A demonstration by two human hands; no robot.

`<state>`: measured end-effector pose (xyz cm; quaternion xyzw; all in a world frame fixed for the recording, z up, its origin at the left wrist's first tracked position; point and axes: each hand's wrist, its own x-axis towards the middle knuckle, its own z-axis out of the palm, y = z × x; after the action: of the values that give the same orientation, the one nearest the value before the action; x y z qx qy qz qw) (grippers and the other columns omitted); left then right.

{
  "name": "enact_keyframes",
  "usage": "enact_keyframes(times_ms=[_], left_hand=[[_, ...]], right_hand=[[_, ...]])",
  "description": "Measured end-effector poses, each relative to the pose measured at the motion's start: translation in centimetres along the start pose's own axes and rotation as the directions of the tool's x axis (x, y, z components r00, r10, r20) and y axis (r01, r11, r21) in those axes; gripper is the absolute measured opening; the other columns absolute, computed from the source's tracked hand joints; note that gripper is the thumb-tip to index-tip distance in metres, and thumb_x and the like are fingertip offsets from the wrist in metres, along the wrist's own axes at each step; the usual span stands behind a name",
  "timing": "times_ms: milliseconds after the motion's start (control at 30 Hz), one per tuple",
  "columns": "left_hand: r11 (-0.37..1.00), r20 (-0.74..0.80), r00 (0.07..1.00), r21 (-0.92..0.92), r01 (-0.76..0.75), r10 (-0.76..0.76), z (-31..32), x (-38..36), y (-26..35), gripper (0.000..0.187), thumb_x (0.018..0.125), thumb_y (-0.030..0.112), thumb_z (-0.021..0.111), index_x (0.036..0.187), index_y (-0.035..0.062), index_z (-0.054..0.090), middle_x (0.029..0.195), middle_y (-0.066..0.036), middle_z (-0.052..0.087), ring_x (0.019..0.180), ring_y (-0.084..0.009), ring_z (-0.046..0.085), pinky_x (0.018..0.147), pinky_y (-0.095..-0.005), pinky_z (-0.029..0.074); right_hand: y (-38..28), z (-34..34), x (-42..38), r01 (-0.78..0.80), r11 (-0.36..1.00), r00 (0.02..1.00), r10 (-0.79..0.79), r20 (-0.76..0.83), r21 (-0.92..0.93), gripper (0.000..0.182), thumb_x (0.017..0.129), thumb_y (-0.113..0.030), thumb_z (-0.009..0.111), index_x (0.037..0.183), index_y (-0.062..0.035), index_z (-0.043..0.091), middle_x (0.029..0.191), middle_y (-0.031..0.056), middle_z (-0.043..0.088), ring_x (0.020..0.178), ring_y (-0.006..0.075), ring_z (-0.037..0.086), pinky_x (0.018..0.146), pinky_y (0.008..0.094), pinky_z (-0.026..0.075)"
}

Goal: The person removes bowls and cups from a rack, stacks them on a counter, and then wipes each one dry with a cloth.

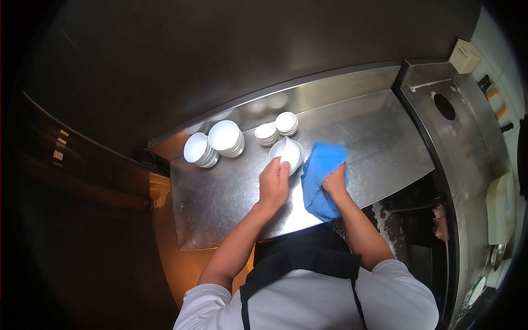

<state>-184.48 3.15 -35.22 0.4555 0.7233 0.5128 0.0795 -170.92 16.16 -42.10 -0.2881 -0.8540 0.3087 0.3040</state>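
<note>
My left hand point(274, 183) grips a white dish point(287, 150), my right hand point(335, 179) clutches a blue cloth point(319, 190) (hands apart) at the counter point(379, 132), near stacked bowls point(225, 136).

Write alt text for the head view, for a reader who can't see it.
Over a steel counter, the left hand holds white crockery and the right hand grips a blue cloth. Beyond stand four stacks of white bowls, the two larger ones at left.

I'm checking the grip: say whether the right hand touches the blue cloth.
Touching. The head view shows the right hand gripping the blue cloth, its fingers partly hidden in the folds.
</note>
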Motion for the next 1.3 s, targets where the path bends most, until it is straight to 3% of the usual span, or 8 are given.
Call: enact_keyframes(times_ms=[333,467,600,767,900,1000,1133,1300], left_hand=[[0.903,0.027,0.978,-0.381,0.2,-0.206,-3.4,-1.2,2.5,0.029,0.092,0.015,0.053,0.067,-0.0002,0.057,0.06,-0.002,0.055,0.061,-0.0095,0.049,0.06,-0.0304,0.043],[0.08,0.255,0.824,-0.937,0.339,-0.506,-3.0,0.8,-0.9,0.023,0.093,0.019,0.049,0.098,0.0005,0.06,0.092,-0.008,0.06,0.089,-0.017,0.06,0.083,-0.0304,0.048],[0.883,-0.082,0.996,-0.465,-0.062,0.027,-2.5,-0.7,-1.3,0.043,0.1,0.028,0.048,0.133,0.0009,0.045,0.131,-0.014,0.05,0.121,-0.0227,0.049,0.106,-0.035,0.036],[0.061,0.481,0.824,-0.852,0.519,-0.299,-5.8,0.6,-0.2,0.043,0.097,0.028,0.056,0.133,0.0057,0.048,0.123,-0.011,0.056,0.111,-0.0199,0.055,0.098,-0.034,0.044],[0.755,0.227,0.958,-0.594,0.277,-0.172,-6.4,0.3,-0.8,0.053,0.088,0.031,0.068,0.13,0.0047,0.05,0.115,-0.01,0.06,0.106,-0.0172,0.057,0.094,-0.0312,0.046],[0.783,0.104,0.994,-0.614,0.095,-0.04,-6.6,0.1,-2.7,0.053,0.087,0.031,0.067,0.13,0.0045,0.05,0.115,-0.01,0.06,0.105,-0.0179,0.058,0.093,-0.0316,0.046],[0.134,0.475,0.808,-0.828,0.544,-0.348,-7.7,1.3,-2.0,0.049,0.094,0.03,0.061,0.134,0.0045,0.048,0.119,-0.01,0.06,0.11,-0.0207,0.058,0.098,-0.0346,0.045],[0.693,0.231,0.922,-0.608,0.387,-0.312,-6.2,-0.4,-0.7,0.059,0.097,0.039,0.053,0.146,0.0095,0.038,0.134,-0.013,0.052,0.124,-0.0241,0.051,0.105,-0.0383,0.042]], right_hand=[[-5.5,2.0,-2.2,0.15,0.959,0.989,-0.142,-0.051,0.238,0.034,0.084,-0.021,0.068,0.112,-0.0026,0.061,0.109,0.0172,0.062,0.105,0.0343,0.059,0.094,0.0446,0.045],[-7.9,1.6,-1.3,0.164,0.908,0.973,-0.086,-0.214,0.384,0.042,0.082,-0.019,0.07,0.118,-0.0013,0.06,0.115,0.0173,0.062,0.11,0.0337,0.059,0.096,0.0435,0.045],[-7.8,3.1,-0.7,-0.12,0.846,0.991,0.067,0.118,0.52,0.048,0.08,-0.024,0.071,0.12,-0.002,0.058,0.12,0.0188,0.061,0.113,0.0367,0.057,0.099,0.0457,0.043],[-10.5,1.5,-0.1,0.433,0.887,0.848,-0.461,0.262,0.159,0.041,0.085,-0.029,0.063,0.118,-0.005,0.059,0.119,0.0183,0.061,0.114,0.0368,0.057,0.099,0.0456,0.044],[-12.0,3.0,-1.2,0.094,0.966,0.888,-0.191,0.419,0.241,0.036,0.089,-0.029,0.059,0.118,-0.0073,0.06,0.119,0.0171,0.06,0.111,0.034,0.057,0.098,0.043,0.045],[-11.4,3.1,-2.2,-0.03,0.824,0.855,-0.272,0.442,0.566,0.033,0.09,-0.028,0.058,0.115,-0.0061,0.059,0.116,0.0162,0.061,0.107,0.0315,0.057,0.093,0.0422,0.046],[-13.8,1.7,1.6,0.422,0.888,0.834,-0.46,0.306,0.184,0.021,0.078,-0.022,0.064,0.09,-0.0053,0.064,0.09,0.0165,0.065,0.084,0.0334,0.063,0.075,0.0453,0.049],[-12.4,4.2,0.5,0.432,0.902,0.898,-0.43,0.093,0.003,0.018,0.071,-0.022,0.066,0.079,-0.0065,0.065,0.074,0.0146,0.064,0.072,0.0335,0.064,0.066,0.0462,0.049]])
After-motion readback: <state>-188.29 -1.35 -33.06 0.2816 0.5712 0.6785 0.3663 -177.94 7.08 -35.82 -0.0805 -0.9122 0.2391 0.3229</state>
